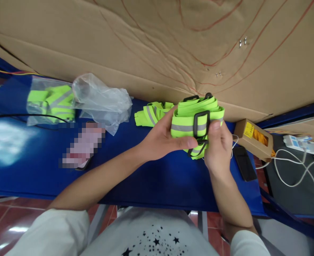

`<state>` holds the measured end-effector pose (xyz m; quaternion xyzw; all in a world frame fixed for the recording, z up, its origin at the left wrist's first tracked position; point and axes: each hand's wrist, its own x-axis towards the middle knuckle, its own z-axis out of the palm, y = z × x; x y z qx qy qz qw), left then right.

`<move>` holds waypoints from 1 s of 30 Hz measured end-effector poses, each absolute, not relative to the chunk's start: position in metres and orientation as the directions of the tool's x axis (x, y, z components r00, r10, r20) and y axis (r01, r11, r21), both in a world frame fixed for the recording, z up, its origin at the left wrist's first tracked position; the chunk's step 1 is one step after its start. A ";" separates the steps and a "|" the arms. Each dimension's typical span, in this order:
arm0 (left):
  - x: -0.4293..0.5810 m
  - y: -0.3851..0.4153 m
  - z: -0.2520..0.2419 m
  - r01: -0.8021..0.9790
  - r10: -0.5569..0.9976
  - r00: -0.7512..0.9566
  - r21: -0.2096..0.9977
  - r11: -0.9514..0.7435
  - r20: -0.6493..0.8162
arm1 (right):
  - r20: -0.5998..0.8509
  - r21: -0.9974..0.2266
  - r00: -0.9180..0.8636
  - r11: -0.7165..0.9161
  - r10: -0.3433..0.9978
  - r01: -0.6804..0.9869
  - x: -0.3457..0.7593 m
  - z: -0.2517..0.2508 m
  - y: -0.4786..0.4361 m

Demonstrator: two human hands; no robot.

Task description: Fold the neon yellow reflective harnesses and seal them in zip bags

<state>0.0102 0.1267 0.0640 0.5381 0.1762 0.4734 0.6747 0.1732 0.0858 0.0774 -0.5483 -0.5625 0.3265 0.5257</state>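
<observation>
A folded neon-yellow reflective strap bundle with grey stripes and black buckles is held above the blue table, between both hands. My left hand grips its left side, thumb across the lower front. On the right side, my right hand closes around it with the thumb on the front near a black buckle. The fingers behind the bundle are hidden. Just behind my left hand, another neon-yellow reflective strap bundle lies on the table, partly covered from view.
On the left lie a clear bag with a neon reflective strap, a crumpled clear plastic bag and a pixelated phone. A dark phone, an open cardboard box and white cables are at right. Cardboard walls the back.
</observation>
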 end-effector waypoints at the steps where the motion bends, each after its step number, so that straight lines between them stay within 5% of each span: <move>1: 0.010 0.126 0.065 -0.435 0.849 0.451 0.898 -0.059 0.274 | 0.263 -0.933 0.151 0.212 0.953 0.290 0.172 0.076 0.087; 5: 0.012 0.127 0.064 -0.401 0.882 0.371 0.907 -0.129 0.290 | 0.260 -0.930 0.071 0.230 0.963 0.288 0.171 0.071 0.090; 9: 0.021 0.125 0.055 -0.467 0.927 0.322 0.884 -0.021 0.192 | 0.165 -0.949 0.080 0.136 0.983 0.284 0.174 0.071 0.092; 15: 0.029 0.119 0.051 -0.530 0.944 0.299 0.847 0.044 0.138 | 0.209 -0.966 0.084 0.192 0.974 0.174 0.171 0.061 0.093; 21: 0.020 0.123 0.053 -0.364 0.944 0.180 0.910 -0.198 0.278 | 0.201 -0.973 -0.020 0.202 0.979 0.109 0.175 0.062 0.086; 26: 0.018 0.119 0.056 -0.320 0.895 0.315 0.923 -0.213 0.316 | 0.262 -0.944 0.013 0.253 0.965 0.211 0.175 0.076 0.076; 30: -0.021 0.143 0.050 -0.193 0.720 0.526 0.888 -0.417 0.453 | 0.117 -0.987 0.084 0.107 0.990 0.117 0.198 0.066 0.062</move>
